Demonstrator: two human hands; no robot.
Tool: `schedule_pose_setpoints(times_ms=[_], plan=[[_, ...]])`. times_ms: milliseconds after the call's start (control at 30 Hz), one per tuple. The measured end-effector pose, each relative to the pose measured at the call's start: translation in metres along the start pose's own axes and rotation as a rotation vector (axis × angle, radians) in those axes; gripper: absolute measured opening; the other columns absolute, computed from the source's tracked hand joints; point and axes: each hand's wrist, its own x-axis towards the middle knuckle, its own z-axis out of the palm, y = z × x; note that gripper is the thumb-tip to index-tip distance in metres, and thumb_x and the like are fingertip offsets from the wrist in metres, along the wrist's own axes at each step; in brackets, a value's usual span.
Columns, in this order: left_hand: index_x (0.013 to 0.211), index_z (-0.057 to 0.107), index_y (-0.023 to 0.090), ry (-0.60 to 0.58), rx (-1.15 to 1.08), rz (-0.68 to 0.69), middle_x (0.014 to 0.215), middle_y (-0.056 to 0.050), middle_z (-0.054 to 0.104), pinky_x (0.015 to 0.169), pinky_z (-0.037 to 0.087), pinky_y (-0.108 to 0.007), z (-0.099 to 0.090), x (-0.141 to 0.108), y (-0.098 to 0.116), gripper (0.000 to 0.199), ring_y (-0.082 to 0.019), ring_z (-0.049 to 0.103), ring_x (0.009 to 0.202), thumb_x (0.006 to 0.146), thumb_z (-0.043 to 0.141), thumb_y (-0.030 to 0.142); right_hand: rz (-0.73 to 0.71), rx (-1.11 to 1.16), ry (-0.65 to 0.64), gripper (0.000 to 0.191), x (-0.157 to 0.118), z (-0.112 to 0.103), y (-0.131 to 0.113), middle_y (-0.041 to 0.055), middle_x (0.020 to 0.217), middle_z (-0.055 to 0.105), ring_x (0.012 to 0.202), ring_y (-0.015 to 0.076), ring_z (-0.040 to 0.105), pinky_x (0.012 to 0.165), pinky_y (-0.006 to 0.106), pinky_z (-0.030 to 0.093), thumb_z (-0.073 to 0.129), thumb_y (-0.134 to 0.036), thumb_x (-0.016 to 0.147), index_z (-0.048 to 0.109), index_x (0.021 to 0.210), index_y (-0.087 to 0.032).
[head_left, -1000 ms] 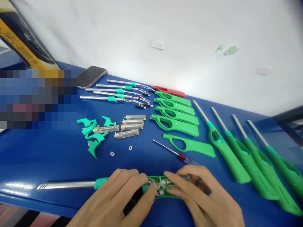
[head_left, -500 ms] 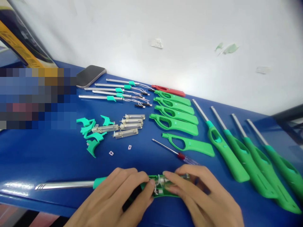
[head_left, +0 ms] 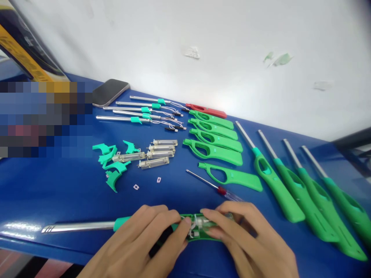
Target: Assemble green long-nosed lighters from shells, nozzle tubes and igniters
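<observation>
An opened green gas lighter [head_left: 210, 237] lies near the front of the table, its metal tube [head_left: 81, 226] pointing left. My left hand [head_left: 142, 243] is closed around its handle part, thumb and fingertips at the thin white wires [head_left: 192, 226] inside the shell. At the right end, my right hand [head_left: 252, 235] pinches a clear gas tank [head_left: 205, 222] that sits at least partly in the shell; the palm side of that hand hides the rest. A screwdriver [head_left: 218, 188] with a clear red-collared handle lies just beyond my right hand.
Green handle shells [head_left: 232, 178] and a red one [head_left: 207, 111] lie beyond. Several assembled lighters [head_left: 279, 189] are at right. Wired tubes [head_left: 121, 119], clear tanks [head_left: 155, 163], teal triggers [head_left: 113, 179] and a phone [head_left: 111, 92] lie left, near a blurred area.
Almost nothing differs. Both hands keep their places on the lighter; the left thumb and fingers shift very slightly at the wires.
</observation>
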Motion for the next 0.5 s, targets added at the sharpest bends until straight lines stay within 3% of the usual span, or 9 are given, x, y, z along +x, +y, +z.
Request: schedule_pose_setpoints(times_ms=[100,233,400,500], plan=[[0.148,0.074,0.026,0.027,-0.019,0.006,0.127,-0.001,0.085,0.127,0.053,-0.038,0.0007,0.0019,0.0000,0.045,-0.019,0.079,0.122,0.124,0.036,0.022,-0.004,0.008,-0.011,0.025,-0.0008,-0.0003,0.0008,0.0030,0.106,0.083,0.073,0.0092,0.080,0.068,0.013,0.064,0.059,-0.026,0.120,0.084,0.123,-0.028],[0.149,0.073,0.027,0.000,-0.008,-0.009,0.131,0.002,0.084,0.130,0.049,-0.036,0.0013,0.0015,0.0006,0.043,-0.018,0.078,0.125,0.124,0.039,0.020,0.017,-0.024,-0.007,0.029,-0.0029,0.0030,-0.0023,0.0035,0.108,0.083,0.077,0.0098,0.082,0.070,0.012,0.065,0.057,-0.022,0.120,0.085,0.125,-0.028],[0.143,0.075,0.025,0.081,0.003,0.014,0.123,-0.002,0.084,0.116,0.063,-0.039,0.0051,-0.0019,0.0004,0.042,-0.021,0.082,0.114,0.123,0.039,0.020,0.096,-0.047,0.002,0.032,-0.0078,0.0086,-0.0072,0.0045,0.113,0.083,0.083,0.0116,0.084,0.063,0.015,0.063,0.057,-0.018,0.118,0.085,0.125,-0.031],[0.144,0.075,0.025,0.079,-0.004,0.018,0.123,-0.004,0.084,0.114,0.064,-0.041,0.0073,0.0000,0.0000,0.039,-0.022,0.082,0.112,0.121,0.044,0.019,0.103,-0.044,0.000,0.034,-0.0094,0.0090,-0.0078,0.0046,0.114,0.083,0.083,0.0111,0.084,0.061,0.015,0.061,0.058,-0.015,0.116,0.085,0.125,-0.032]])
